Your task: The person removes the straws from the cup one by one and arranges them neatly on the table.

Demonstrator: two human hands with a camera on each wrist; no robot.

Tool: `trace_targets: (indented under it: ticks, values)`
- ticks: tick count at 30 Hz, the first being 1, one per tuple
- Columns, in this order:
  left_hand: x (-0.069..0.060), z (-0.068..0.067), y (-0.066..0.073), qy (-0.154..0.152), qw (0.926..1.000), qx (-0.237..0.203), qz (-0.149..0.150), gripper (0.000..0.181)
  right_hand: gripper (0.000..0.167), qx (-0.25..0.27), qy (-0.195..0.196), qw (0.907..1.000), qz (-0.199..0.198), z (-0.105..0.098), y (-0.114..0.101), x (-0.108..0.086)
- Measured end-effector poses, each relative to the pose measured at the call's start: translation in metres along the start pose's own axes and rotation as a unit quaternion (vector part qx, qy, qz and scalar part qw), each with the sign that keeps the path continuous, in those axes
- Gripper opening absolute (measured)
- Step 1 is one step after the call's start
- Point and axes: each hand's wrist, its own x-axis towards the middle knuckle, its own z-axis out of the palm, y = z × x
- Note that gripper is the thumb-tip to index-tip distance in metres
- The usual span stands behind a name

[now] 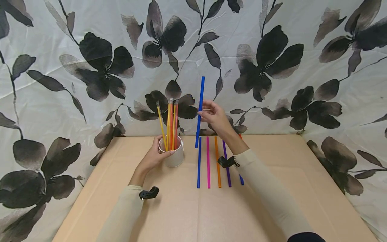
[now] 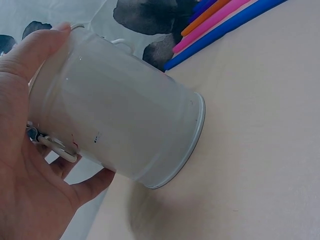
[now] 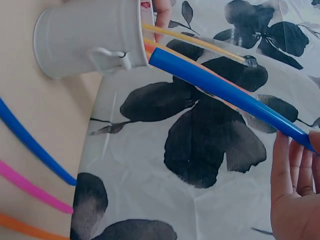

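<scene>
My left hand (image 1: 155, 155) grips a small white metal bucket (image 1: 176, 160) by its side, thumb near the rim, at the far part of the table. Several thin yellow and orange-red sticks (image 1: 161, 122) with clear ends stand in the bucket. To the right of it, my right hand (image 1: 217, 118) pinches a blue stick (image 1: 202, 90) with its fingertips. This stick is held nearly upright, its lower end above the table's far edge. In the right wrist view, the same blue stick (image 3: 210, 87) points toward the bucket's mouth (image 3: 145, 30), and part of the hand is cut off.
Right of the bucket lies a row of sticks: blue (image 1: 199, 168), pink (image 1: 208, 168), orange (image 1: 218, 168), purple (image 1: 228, 178) and another blue (image 1: 241, 180), partly hidden by my right arm. A floral cloth (image 1: 211, 20) hangs behind the light brown table (image 1: 175, 215).
</scene>
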Motion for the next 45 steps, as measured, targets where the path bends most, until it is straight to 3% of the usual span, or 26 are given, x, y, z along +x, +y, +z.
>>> trace_targets:
  ticks: [7, 14, 18, 33, 40, 45]
  values:
    - [0.001, -0.001, 0.000, -0.002, 0.9999, 0.012, -0.008, 0.088, 0.038, -0.015, 0.016, 0.9995, 0.021, -0.013, 0.005, -0.008]
    - [0.012, -0.005, -0.025, -0.001, 0.9997, 0.026, -0.004, 0.091, 0.040, -0.038, 0.014, 0.9980, 0.048, -0.025, 0.007, -0.015]
    - [0.015, -0.004, -0.032, 0.005, 0.9995, 0.030, 0.005, 0.089, 0.044, -0.056, 0.007, 0.9965, 0.062, -0.033, 0.007, -0.019]
    - [0.015, -0.001, -0.031, 0.012, 0.9994, 0.031, 0.013, 0.087, 0.046, -0.076, -0.018, 0.9922, 0.097, -0.066, 0.015, -0.029]
    - [0.012, -0.002, -0.019, -0.002, 0.9999, 0.014, -0.006, 0.089, 0.045, -0.084, -0.029, 0.9903, 0.107, -0.081, 0.018, -0.038]
    - [0.018, -0.004, -0.032, 0.003, 0.9998, 0.021, 0.002, 0.087, 0.049, -0.098, -0.028, 0.9878, 0.118, -0.093, 0.021, -0.043]
